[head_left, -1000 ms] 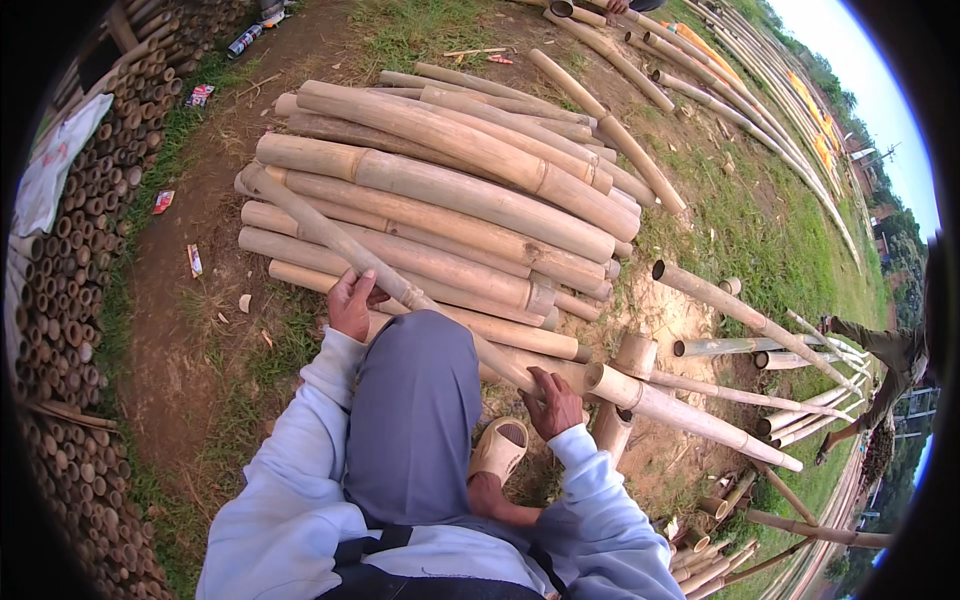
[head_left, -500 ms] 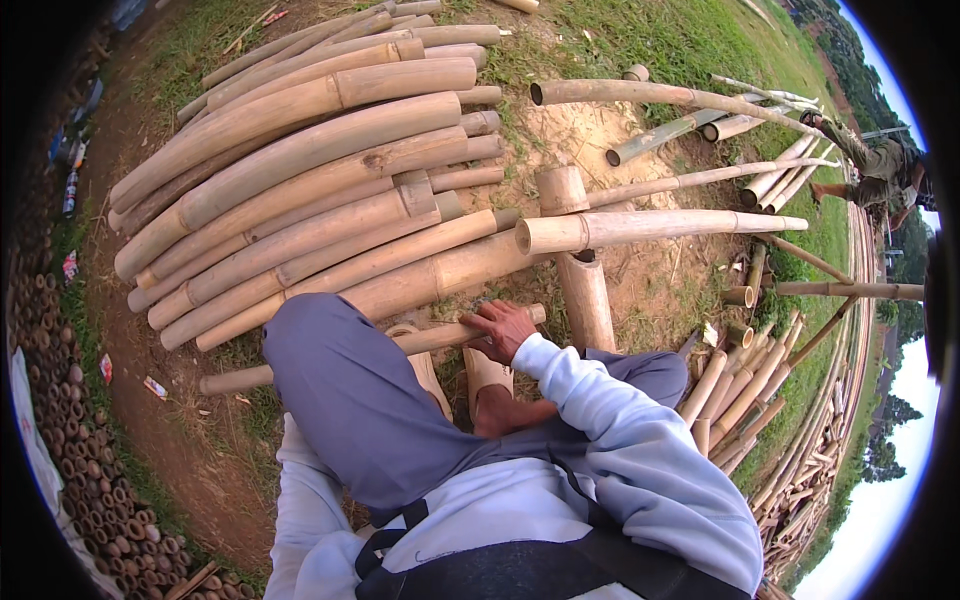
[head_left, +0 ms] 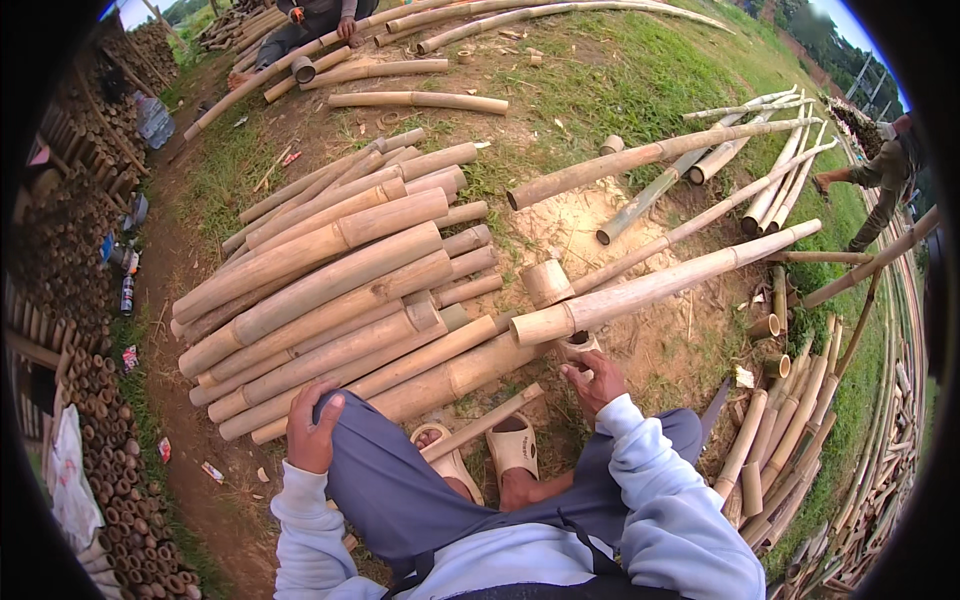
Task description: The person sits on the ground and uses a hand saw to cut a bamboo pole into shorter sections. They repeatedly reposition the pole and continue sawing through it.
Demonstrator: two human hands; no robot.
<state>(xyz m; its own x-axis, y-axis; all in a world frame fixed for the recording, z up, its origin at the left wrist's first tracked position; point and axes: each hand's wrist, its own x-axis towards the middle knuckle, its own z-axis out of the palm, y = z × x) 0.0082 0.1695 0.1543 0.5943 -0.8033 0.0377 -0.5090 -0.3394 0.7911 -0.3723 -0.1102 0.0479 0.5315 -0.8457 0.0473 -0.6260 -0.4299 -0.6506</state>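
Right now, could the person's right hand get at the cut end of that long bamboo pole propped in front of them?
Probably yes: the right hand sits just below the pole's cut end, with nothing between them.

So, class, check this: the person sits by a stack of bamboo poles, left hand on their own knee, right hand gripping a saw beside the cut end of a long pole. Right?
Not quite. In the head view the right hand grips no saw; it touches a short bamboo piece under the cut end of the long pole. The left hand does rest on the knee, beside the stack of bamboo poles.

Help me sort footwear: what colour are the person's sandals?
Beige sandals, clearest in the head view.
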